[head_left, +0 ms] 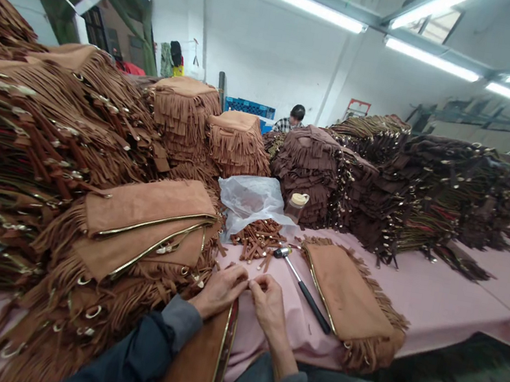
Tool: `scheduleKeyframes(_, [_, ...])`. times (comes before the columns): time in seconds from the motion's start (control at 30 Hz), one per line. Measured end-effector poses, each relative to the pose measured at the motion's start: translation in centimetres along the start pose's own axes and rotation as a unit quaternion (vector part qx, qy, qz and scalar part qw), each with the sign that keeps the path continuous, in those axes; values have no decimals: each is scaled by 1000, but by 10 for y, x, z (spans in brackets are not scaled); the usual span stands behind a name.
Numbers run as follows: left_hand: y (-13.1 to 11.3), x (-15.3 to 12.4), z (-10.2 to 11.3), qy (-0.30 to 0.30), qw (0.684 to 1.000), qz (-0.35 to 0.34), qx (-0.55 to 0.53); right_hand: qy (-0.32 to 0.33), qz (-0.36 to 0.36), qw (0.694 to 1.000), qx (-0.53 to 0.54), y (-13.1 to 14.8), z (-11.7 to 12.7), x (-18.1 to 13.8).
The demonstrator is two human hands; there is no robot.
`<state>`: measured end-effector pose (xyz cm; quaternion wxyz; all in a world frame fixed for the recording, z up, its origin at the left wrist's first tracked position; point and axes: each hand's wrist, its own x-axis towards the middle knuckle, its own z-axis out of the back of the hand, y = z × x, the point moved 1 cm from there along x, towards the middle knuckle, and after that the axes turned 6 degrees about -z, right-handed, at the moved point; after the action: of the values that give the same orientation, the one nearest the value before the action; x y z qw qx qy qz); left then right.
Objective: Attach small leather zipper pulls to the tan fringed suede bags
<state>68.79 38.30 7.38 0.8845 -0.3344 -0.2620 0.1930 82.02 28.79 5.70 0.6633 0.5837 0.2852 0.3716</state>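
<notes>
My left hand (221, 288) and my right hand (269, 302) meet fingertip to fingertip at the near edge of the pink table (442, 303). Both pinch a small piece between them, too small to name. A tan suede bag with a gold zip (199, 365) lies under my left wrist and runs down to my lap. A hammer (302, 285) with a black handle lies just beyond my right hand. A heap of small brown leather pulls (259, 238) spills from a clear plastic bag (253, 200).
A tan fringed bag (349, 300) lies right of the hammer. Tall stacks of tan fringed bags (63, 183) crowd the left; dark brown stacks (385, 181) fill the back right. A jar (296, 206) stands behind the pulls. A person (293, 117) sits far behind.
</notes>
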Motion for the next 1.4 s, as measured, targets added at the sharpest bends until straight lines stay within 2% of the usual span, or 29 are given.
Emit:
scheduleKeyframes(0.07, [3,-2,-4,-19,997,0,80,-12,3,998,-69,-3,5,8])
scheduleKeyframes(0.13, [6,0,-8,-25,991,5,132,-56,3,986,-160,-1,11,22])
scheduleKeyframes(0.23, [10,6,-11,-23,984,9,175,-135,0,939,-316,6,13,47])
scheduleKeyframes(0.3, [12,8,-12,-26,982,16,186,-135,1,906,-402,10,10,60])
scheduleKeyframes(0.37, [12,9,-12,-33,981,21,188,-113,-7,893,-437,10,8,67])
scheduleKeyframes(0.53, [9,8,-9,-39,986,15,162,-86,-66,937,-331,4,22,60])
scheduleKeyframes(0.6, [6,8,-6,-51,990,11,134,-52,-61,954,-288,1,28,49])
scheduleKeyframes(0.7, [3,7,-3,-68,994,-17,78,15,-57,985,-160,-2,30,28])
scheduleKeyframes(0.77, [1,6,-1,-61,996,-46,44,56,-54,994,-80,-3,28,17])
scheduleKeyframes(0.93, [2,2,-1,-32,997,-70,-23,107,-58,992,-33,2,26,6])
scheduleKeyframes(1.1, [6,0,-2,-64,994,-9,-93,68,-63,996,12,6,27,6])
scheduleKeyframes(1.2, [6,2,-1,-62,988,14,-141,27,-81,994,66,-1,28,8])
scheduleKeyframes(1.3, [3,4,1,-63,982,26,-177,-2,-115,981,157,-8,28,10])
scheduleKeyframes(1.4, [2,5,1,-73,978,39,-191,15,-149,957,246,-11,25,10])
